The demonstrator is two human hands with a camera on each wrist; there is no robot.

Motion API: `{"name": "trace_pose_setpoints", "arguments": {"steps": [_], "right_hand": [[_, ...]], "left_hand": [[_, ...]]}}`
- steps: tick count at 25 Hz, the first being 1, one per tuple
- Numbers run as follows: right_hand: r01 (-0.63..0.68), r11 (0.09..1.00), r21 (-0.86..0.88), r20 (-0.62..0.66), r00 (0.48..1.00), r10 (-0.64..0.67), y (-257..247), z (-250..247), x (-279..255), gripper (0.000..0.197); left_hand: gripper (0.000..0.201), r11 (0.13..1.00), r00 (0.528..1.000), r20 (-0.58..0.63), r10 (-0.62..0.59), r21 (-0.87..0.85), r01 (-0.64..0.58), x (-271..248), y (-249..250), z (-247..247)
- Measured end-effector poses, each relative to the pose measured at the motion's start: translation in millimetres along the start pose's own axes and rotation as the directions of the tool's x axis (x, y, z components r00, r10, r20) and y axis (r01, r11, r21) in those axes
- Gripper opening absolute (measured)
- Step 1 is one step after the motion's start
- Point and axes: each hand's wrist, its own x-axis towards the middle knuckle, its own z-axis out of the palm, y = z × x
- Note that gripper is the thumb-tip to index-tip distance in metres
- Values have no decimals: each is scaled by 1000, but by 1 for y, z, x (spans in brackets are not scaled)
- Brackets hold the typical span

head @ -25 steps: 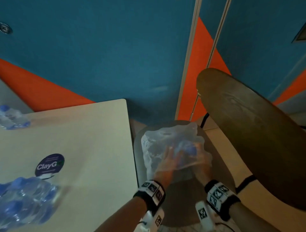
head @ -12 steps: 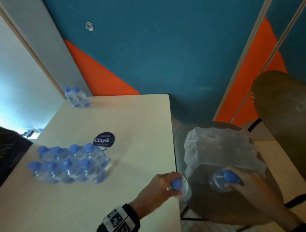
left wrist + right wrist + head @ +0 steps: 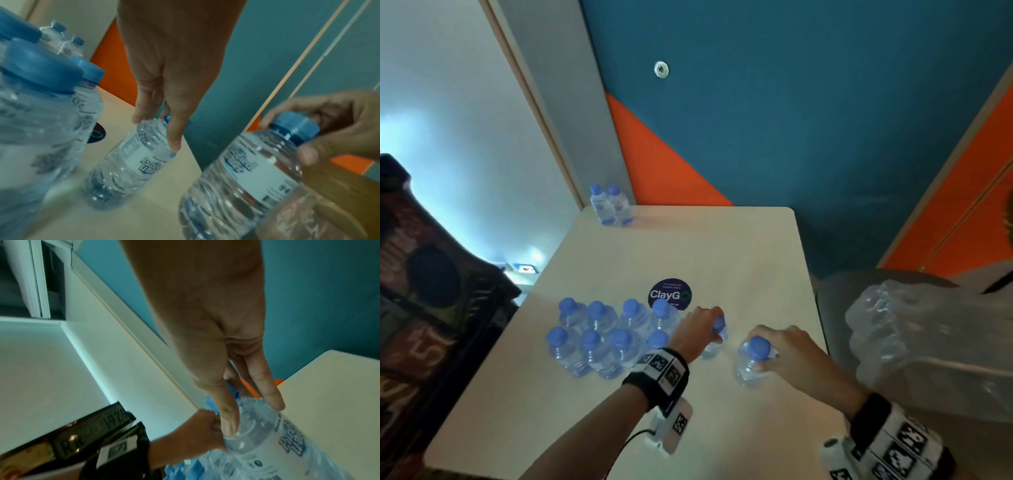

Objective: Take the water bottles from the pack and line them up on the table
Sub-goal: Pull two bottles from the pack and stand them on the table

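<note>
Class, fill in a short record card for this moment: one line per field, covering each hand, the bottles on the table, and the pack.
left hand: grips a bottle near its cap, beside the block
right hand: grips a second bottle at the neck
grouped bottles: eight, upright, in two rows of four
far bottles: two, upright, at the table's back corner
table: beige, with a round ClayGo sticker
pack wrap: crumpled plastic, off the table to the right

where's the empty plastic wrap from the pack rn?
Head view, far right: the crumpled plastic wrap lies on a grey seat beside the table, off its right edge, just right of the right hand and its bottle.
</note>
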Motion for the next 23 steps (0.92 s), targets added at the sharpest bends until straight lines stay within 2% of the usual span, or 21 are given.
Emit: {"name": "trace_pose_setpoints", "arguments": {"steps": [4, 8, 12, 15, 18, 20, 23], "right_hand": [[38, 999, 21, 10, 999, -38, -47, 40, 42, 31], [12, 1000, 26, -4, 1000, -12, -60, 70, 61, 22], [17, 1000, 24, 6, 1000, -17, -64, 75, 68, 18], [-5, 999, 33, 44, 999, 3, -63, 70, 65, 32], [3, 999, -34, 151, 988, 2, -67, 49, 56, 48], [18, 998, -67, 194, 981, -4, -74, 23, 56, 48], [109, 983, -146, 221, 972, -75, -102, -14, 75, 43]], "left_hand": [[32, 999, 1000, 12, 17, 48, -18, 22, -24, -16], [34, 999, 998, 50, 36, 14, -37, 28, -34, -18], [35, 999, 997, 63, 35, -1, -35, 27, -36, -18], [39, 1000, 995, 99, 26, 12, -27, 28, -36, -20], [51, 1000, 993, 118, 28, -6, -28, 20, -31, -33], [56, 997, 998, 46, 38, -75, -35, 13, -33, -58], [41, 997, 994, -105, 19, -71, -26, -3, -61, -112]]}}
